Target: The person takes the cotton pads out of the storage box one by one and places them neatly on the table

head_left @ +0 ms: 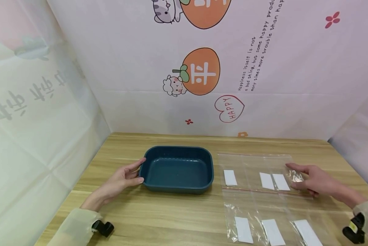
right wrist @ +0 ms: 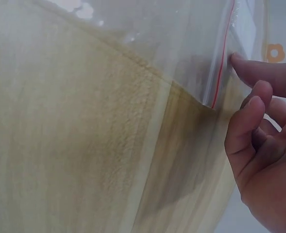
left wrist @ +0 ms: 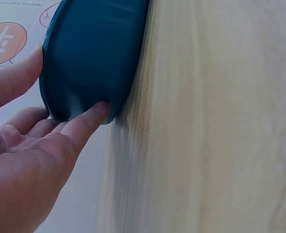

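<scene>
A dark teal rectangular basin (head_left: 178, 188) stands on the wooden table, its inside bare. My left hand (head_left: 124, 176) touches its left end, fingers spread at the corners. In the left wrist view, the thumb lies against the rim and one fingertip against the outer wall (left wrist: 94, 53). My right hand (head_left: 313, 179) rests at the right end of a row of clear zip bags (head_left: 248, 160) with white labels. Its index finger and thumb are apart over crinkled plastic (head_left: 295, 176). A red zip line (right wrist: 220, 73) runs close to the fingertips in the right wrist view; the other fingers are bent.
Nearer the front right, more clear bags (head_left: 257, 208) with white labels (head_left: 243, 229) overlap one another. Wood-grain tabletop (head_left: 159, 218) lies in front of the basin. A printed white cloth (head_left: 141, 102) hangs behind the table, with pale cloth (head_left: 42, 136) along the left side.
</scene>
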Demonstrator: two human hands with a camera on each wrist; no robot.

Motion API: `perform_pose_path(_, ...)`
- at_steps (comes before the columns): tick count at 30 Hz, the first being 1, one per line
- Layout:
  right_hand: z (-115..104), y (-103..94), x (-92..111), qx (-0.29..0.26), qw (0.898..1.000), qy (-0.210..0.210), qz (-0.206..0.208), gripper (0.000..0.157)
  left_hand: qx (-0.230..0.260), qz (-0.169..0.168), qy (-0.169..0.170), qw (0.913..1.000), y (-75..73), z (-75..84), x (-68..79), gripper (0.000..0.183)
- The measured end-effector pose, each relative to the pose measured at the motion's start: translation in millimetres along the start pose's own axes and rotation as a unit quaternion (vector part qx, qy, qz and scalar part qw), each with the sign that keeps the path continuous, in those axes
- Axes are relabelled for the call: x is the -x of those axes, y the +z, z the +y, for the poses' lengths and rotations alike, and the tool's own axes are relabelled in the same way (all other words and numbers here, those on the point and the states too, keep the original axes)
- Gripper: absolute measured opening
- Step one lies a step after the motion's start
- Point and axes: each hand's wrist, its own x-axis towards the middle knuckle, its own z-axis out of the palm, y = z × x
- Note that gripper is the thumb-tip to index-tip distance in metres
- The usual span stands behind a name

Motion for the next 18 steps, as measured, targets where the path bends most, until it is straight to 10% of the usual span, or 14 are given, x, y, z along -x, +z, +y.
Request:
perform_pose_path(11,6.3,1.0,-1.2,0.057,0.998,-0.027,0.026,0.079,-0.001,-0.009,0.012,0.9999,-1.8,-0.9,-1.2,0.083)
perform_pose_path(18,-31.8,16.5,9.5,0.103,0.989,-0.080,0.068,0.060,0.010,-0.002,0.050,0.9987,-6.2,-0.3,-2.7,0.077)
